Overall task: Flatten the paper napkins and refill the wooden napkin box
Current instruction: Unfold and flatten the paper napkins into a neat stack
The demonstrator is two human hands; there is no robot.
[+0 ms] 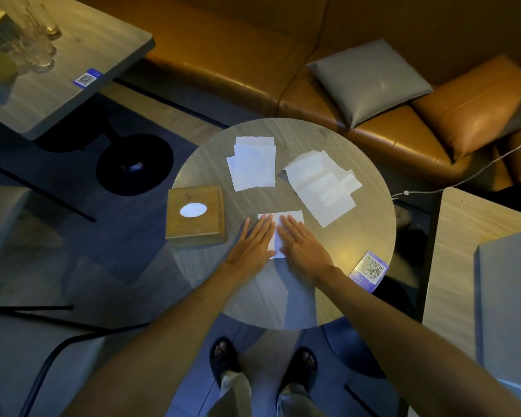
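On the round grey table [358,236] one white paper napkin [292,216] lies flat under both my palms. My left hand [254,239] presses its left half, fingers stretched out together. My right hand [301,239] presses its right half the same way. The wooden napkin box [196,216] stands just left of my left hand, with white paper showing in its oval top opening. Two loose piles of white napkins lie farther back: one pile [253,164] at the middle, another pile [322,183] to the right, its sheets overlapping and askew.
A QR code card [369,267] sits at the table's right front edge. A brown leather bench [283,55] with a grey cushion [370,79] curves behind. Another table [57,85] at upper left holds glasses and a second box. A white cable [463,176] hangs at right.
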